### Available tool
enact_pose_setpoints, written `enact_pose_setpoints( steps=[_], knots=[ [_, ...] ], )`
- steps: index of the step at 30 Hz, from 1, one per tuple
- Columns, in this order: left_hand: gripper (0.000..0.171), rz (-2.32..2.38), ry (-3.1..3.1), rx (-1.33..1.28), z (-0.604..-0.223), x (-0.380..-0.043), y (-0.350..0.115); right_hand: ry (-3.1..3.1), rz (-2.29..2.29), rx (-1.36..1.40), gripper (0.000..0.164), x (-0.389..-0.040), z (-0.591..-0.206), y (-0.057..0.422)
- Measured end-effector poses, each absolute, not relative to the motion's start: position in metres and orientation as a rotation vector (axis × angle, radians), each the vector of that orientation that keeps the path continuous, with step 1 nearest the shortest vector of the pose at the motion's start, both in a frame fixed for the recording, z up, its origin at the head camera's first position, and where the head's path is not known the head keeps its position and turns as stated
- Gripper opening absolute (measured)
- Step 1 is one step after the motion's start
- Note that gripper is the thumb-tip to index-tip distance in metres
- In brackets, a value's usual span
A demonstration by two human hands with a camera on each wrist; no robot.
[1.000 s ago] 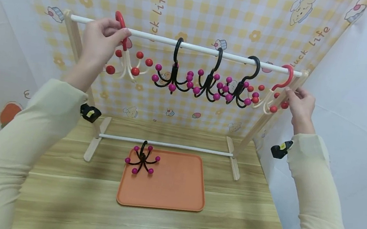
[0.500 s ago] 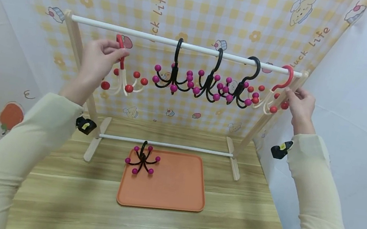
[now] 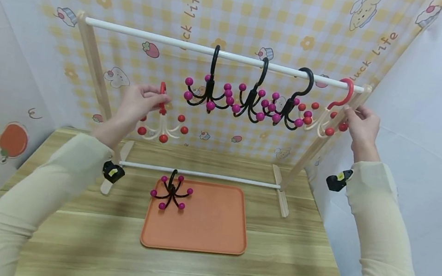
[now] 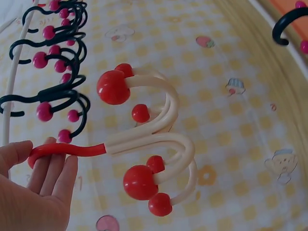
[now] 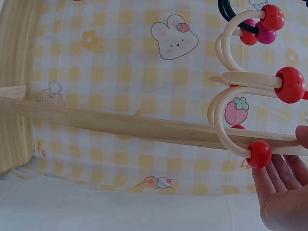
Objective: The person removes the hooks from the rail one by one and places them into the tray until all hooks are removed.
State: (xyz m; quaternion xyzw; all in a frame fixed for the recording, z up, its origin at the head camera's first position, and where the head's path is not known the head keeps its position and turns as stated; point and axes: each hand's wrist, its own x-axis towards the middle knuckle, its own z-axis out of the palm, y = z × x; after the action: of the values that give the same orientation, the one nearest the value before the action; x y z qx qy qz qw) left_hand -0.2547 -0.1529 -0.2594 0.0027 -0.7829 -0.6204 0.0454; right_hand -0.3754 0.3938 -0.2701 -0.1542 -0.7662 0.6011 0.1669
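Your left hand [image 3: 135, 103] pinches the red-and-cream hook [image 3: 161, 121] by its red top, off the rail [image 3: 154, 37], in the air above the desk [image 3: 69, 211]. Your right hand [image 3: 360, 124] touches the second red-and-cream hook [image 3: 331, 113] hanging at the rail's right end, fingers loosely curled. Three black hooks [image 3: 247, 99] hang between. One more black hook [image 3: 171, 193] lies on the orange tray [image 3: 209, 229].

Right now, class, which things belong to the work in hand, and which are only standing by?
In hand:
- left hand holding the red-and-cream hook, off the rail
- right hand at the red-and-cream hook on the rail
- white rail

Standing by:
- three black hooks
- orange tray with one black hook
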Motion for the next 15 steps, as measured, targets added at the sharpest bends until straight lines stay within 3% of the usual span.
enact_pose_setpoints(
  steps=[9, 15],
  knots=[
    [0.029, -2.11, -2.391, -0.001, -0.282, -0.257, -0.133, -2.226, 1.701, -0.425, 0.057, -0.338, -0.245, 0.358],
    [0.03, -2.226, -2.395, -0.021, -0.293, -0.254, -0.116, -2.197, 1.689, -0.448, 0.053, -0.361, -0.261, 0.381]
  ],
)
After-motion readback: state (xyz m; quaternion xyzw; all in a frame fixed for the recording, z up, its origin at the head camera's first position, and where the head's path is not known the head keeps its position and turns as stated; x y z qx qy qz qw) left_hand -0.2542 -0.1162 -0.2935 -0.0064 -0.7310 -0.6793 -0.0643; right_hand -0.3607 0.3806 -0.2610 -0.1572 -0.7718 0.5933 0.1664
